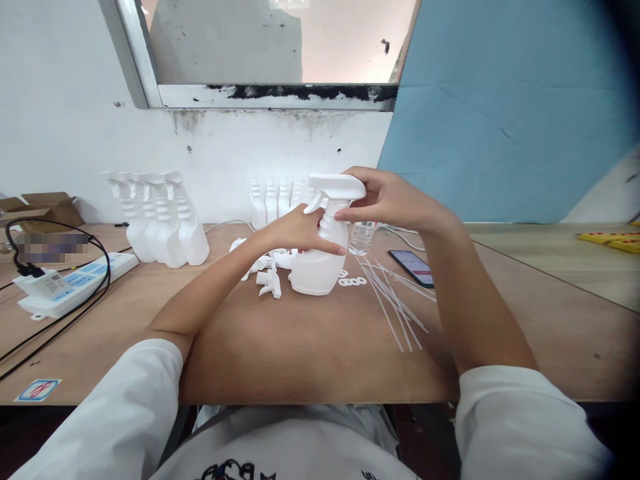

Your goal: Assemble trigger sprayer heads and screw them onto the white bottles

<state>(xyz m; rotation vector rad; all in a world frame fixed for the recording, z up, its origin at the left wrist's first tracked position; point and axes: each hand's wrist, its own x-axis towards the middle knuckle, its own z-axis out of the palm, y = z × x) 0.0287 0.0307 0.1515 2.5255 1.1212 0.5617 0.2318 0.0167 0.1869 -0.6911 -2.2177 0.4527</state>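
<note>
A white spray bottle (315,267) stands on the brown table (310,347), right in the middle. The left hand (295,233) is wrapped around its neck and holds it tight. The right hand (390,200) pinches the spray top (336,187) (the part with the trigger), which sits on the bottle. Loose spray tops (270,280) lie just beside the bottle on the left. Little white rings (353,281) and thin white tubes (395,300) lie on the right, near a phone (413,267). More spray bottles (165,220) stand in a row well off to the left.
</note>
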